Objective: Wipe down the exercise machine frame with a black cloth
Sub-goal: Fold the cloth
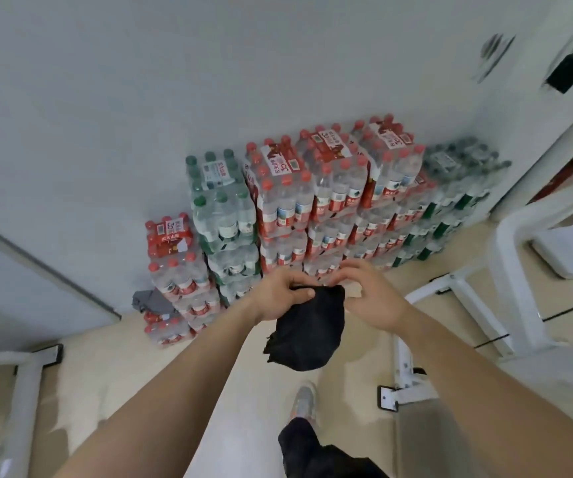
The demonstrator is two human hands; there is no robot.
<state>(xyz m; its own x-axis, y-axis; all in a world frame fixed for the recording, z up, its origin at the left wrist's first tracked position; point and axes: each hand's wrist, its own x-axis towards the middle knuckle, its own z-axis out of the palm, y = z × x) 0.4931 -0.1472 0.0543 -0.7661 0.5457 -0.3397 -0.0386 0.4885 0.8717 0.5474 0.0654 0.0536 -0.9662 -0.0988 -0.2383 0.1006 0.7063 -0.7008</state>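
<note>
**Black against beige: the black cloth hangs between two hands**

Head view: the black cloth is held in the air in front of the person, above the beige floor and well apart from any machine. It hangs bunched and crumpled from its top edge. The left hand grips the upper left part of that edge, its fingers curled over the fabric. The right hand is close beside it and pinches the cloth's upper right corner between thumb and arched fingers. The two hands are near each other, joined only by the cloth, and both forearms are bare.

To the right stands the white exercise machine frame, a curved tube with a pale pad behind it. A low white base bar with bolts and a black end cap reaches towards the person. The cloth touches none of it. Another white machine leg shows at the lower left.

Shrink-wrapped packs of bottled water are stacked against the grey wall. The red-capped packs are in the middle, with the green-capped packs just to their left. A grey garment lies crumpled on the floor at the foot of the leftmost stack. Below the cloth, a grey shoe and a dark trouser leg are in view.
</note>
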